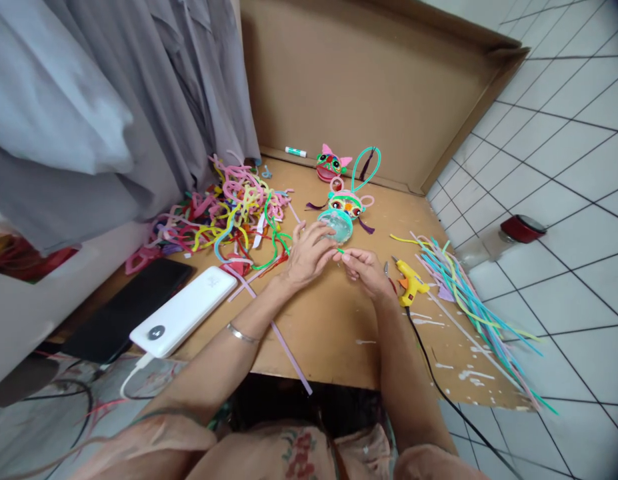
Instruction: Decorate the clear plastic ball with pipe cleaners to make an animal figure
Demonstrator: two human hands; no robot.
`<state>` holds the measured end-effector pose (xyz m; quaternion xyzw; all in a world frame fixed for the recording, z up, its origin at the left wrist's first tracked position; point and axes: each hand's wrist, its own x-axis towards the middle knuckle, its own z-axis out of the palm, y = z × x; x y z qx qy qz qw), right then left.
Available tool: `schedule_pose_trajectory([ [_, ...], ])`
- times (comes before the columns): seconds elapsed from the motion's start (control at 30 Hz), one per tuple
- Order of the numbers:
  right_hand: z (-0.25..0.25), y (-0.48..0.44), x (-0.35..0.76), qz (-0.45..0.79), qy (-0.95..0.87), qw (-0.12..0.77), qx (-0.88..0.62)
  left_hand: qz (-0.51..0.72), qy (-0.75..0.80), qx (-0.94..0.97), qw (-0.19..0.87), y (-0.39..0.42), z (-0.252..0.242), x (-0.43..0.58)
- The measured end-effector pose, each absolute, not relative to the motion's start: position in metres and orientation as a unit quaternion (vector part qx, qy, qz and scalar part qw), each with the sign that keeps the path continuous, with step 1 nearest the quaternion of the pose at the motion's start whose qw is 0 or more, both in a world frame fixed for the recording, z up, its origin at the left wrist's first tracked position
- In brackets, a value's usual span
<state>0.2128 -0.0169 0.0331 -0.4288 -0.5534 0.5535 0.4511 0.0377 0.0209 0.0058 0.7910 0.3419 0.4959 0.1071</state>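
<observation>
My left hand (311, 252) rests against the near side of a round teal piece (339, 225), its fingers bent over the rim. My right hand (365, 270) pinches a short green strip (341, 251) between thumb and fingers, close to the left fingertips. Just behind the teal piece is a colourful animal face (346, 203) with big eyes, pink ring ears, purple tassels and a tall teal loop. Whether the face and the teal piece are joined is unclear. What lies under my left fingers is hidden.
A tangled heap of fuzzy stems (239, 213) lies left, near a white power bank (183, 312) and a black phone (133, 307). Right are a yellow glue gun (411, 281) with cord and straight stems (469, 300). A second face (331, 165) and marker (295, 152) sit behind.
</observation>
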Motion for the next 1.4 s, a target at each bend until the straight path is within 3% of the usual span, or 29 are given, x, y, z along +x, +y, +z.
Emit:
schedule_pose_trajectory([
  [0.17, 0.028, -0.011, 0.217, 0.472, -0.536, 0.511, -0.479, 0.505, 0.362, 0.755, 0.210, 0.015, 0.004, 0.042],
  [0.27, 0.025, -0.006, 0.225, 0.281, -0.517, 0.590, -0.552, 0.551, 0.367, 0.721, 0.205, 0.015, 0.003, 0.042],
  [0.37, 0.022, -0.006, 0.228, 0.077, -0.519, 0.616, -0.588, 0.558, 0.372, 0.726, 0.151, 0.018, 0.000, 0.042],
  [0.5, 0.018, -0.013, 0.216, -0.091, -0.657, 0.521, -0.537, 0.531, 0.369, 0.760, 0.055, 0.022, -0.009, 0.043],
  [0.63, 0.010, -0.017, 0.201, -0.180, -0.749, 0.400, -0.497, 0.519, 0.363, 0.773, 0.026, 0.022, -0.014, 0.044],
  [1.0, 0.004, -0.014, 0.200, -0.164, -0.712, 0.417, -0.540, 0.521, 0.311, 0.789, 0.098, 0.017, -0.007, 0.045],
  [1.23, 0.003, -0.011, 0.203, -0.121, -0.693, 0.446, -0.554, 0.534, 0.369, 0.750, 0.127, 0.024, -0.009, 0.041],
  [1.4, 0.005, -0.010, 0.203, -0.051, -0.682, 0.477, -0.553, 0.557, 0.384, 0.693, 0.250, 0.021, -0.007, 0.045],
])
